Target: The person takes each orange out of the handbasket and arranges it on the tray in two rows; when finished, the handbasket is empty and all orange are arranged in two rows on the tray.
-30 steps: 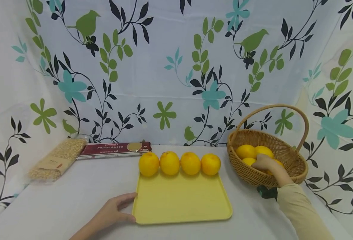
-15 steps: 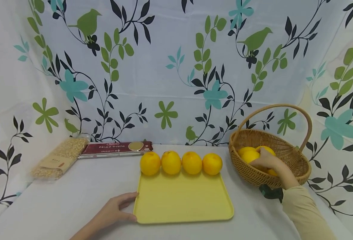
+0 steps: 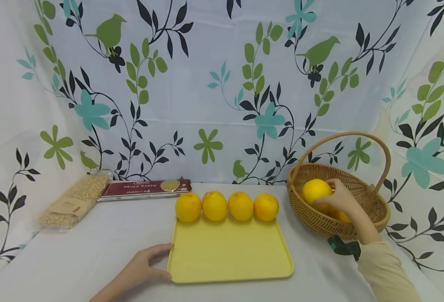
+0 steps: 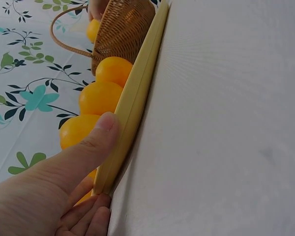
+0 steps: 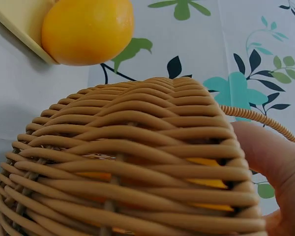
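Observation:
My right hand (image 3: 340, 197) holds an orange (image 3: 317, 191) at the upper left inside of the wicker basket (image 3: 312, 222). More oranges lie beneath it, partly hidden by the hand. In the right wrist view the weave of the basket covers most of the fruit, and part of the hand (image 5: 280, 172) shows at the right edge. My left hand (image 3: 142, 266) rests at the left edge of the yellow tray (image 3: 229, 256), thumb and fingers touching it some way apart. Several oranges (image 3: 215, 206) stand in a row along the tray's far edge.
A bag of pale beans or grains (image 3: 74, 201) and a dark red spaghetti packet (image 3: 146, 189) lie at the back left of the white table (image 3: 105, 239). A patterned cloth (image 3: 206, 84) hangs behind. The basket's tall handle (image 3: 385, 155) arches over its right side.
My right hand has taken hold of an orange among the others and raised it a little in the basket. The left hand and the tray have stayed in place.

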`<state>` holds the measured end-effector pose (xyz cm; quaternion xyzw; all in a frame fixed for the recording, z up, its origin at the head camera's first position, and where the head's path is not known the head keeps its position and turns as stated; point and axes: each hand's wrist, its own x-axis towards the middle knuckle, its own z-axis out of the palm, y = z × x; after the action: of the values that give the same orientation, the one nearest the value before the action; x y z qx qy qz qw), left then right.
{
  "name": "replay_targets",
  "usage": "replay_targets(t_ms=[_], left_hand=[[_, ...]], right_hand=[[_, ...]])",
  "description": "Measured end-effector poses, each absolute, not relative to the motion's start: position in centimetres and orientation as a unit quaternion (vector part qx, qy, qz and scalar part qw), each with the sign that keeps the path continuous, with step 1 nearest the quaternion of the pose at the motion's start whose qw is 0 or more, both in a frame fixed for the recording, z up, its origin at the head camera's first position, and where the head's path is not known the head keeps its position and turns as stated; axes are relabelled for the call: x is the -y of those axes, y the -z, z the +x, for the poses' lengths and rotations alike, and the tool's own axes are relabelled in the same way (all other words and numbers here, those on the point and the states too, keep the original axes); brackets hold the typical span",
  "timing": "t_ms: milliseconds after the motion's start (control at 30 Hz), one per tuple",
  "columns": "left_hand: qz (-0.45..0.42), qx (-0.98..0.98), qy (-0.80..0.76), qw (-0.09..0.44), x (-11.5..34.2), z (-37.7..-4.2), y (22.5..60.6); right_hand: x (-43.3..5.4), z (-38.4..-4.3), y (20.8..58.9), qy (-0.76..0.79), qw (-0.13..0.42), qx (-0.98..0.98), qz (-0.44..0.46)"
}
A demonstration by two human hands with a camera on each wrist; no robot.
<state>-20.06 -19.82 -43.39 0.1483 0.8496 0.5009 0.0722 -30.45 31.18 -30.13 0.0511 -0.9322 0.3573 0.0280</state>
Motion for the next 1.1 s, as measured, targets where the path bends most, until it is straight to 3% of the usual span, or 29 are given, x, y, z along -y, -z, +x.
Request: replay_targets(t_ms=[467,1100], left_hand=[[0.152,-0.852,-0.497,0.067,19.7,-19.9,43.2],[0.166,-0.846,-0.504,0.062,19.8,-20.0,43.3]], right_hand=[[-30.6,-28.8,29.0,-0.420,0.072,0.901,0.086],[-24.7,-26.8,29.2,-0.543,0.049,0.819,0.182]])
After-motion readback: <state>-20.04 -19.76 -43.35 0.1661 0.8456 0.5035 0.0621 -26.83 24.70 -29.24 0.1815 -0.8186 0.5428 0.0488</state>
